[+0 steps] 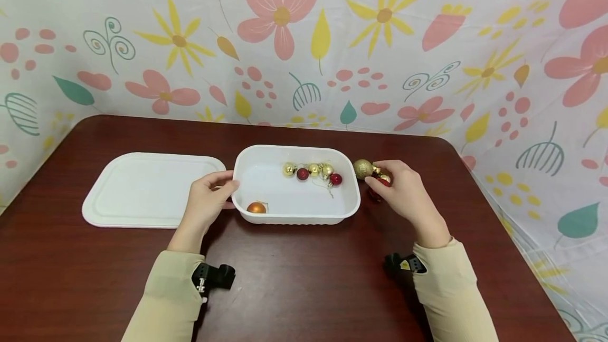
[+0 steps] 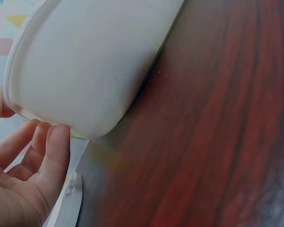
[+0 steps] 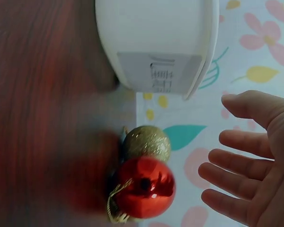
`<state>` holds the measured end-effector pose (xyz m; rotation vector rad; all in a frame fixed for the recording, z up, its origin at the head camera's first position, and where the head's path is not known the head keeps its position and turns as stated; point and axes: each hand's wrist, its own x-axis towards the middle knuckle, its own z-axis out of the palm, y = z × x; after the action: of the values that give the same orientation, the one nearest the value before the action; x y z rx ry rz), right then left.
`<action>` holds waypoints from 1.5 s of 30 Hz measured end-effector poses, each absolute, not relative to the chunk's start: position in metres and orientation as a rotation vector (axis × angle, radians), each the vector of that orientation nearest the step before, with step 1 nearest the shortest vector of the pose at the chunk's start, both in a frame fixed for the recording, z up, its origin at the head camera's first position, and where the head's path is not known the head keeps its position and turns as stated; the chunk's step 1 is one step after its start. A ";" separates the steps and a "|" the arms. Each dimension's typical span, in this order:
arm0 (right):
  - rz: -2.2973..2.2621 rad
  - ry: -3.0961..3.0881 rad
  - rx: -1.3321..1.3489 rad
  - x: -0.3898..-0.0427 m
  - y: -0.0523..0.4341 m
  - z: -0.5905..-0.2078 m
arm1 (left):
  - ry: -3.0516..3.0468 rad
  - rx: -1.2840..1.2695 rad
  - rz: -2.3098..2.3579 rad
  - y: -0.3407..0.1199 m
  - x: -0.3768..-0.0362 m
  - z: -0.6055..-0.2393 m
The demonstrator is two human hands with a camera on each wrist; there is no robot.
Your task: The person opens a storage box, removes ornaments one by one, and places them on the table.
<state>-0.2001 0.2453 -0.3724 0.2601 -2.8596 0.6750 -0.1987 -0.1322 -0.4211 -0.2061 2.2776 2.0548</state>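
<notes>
A white plastic container (image 1: pixel 294 219) sits at the middle of the table. My left hand (image 1: pixel 212 198) holds its left end, thumb at the rim and fingertips against the outer wall. Inside lie several small gold and red baubles (image 1: pixel 313 170) along the back right, and an orange bauble (image 1: pixel 256 207) at the front left. Over a small group beside the container's right end hovers my right hand (image 1: pixel 402 190), its fingers apart and nothing between them. That group includes a glittery gold bauble (image 3: pixel 147 143) and a shiny red bauble (image 3: pixel 146 187) with a gold string, partly covered by the hand in the head view.
A white lid (image 1: pixel 142 189) lies flat on the dark wooden table (image 1: pixel 285 278), left of the container. Behind the table hangs a flower-patterned cloth (image 1: pixel 304 67). A printed label (image 3: pixel 161 71) shows on the container's right end.
</notes>
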 end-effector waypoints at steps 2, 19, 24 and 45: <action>0.688 -2.858 0.271 -0.200 0.241 -0.369 | 2.283 -0.202 2.053 -0.132 -0.199 -0.422; 0.738 -2.904 0.429 -0.203 0.200 -0.359 | 2.307 -0.231 2.031 -0.129 -0.199 -0.419; 0.761 -2.923 0.483 -0.205 0.186 -0.358 | 2.305 -0.219 2.047 -0.127 -0.202 -0.420; 0.800 -2.911 1.002 -0.210 0.104 -0.370 | 2.307 -0.219 2.086 -0.126 -0.192 -0.427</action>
<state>-0.2096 0.1043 -0.3698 1.0025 -2.9106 0.8001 -0.1918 -0.1259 -0.4269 -0.2191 2.3070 2.0860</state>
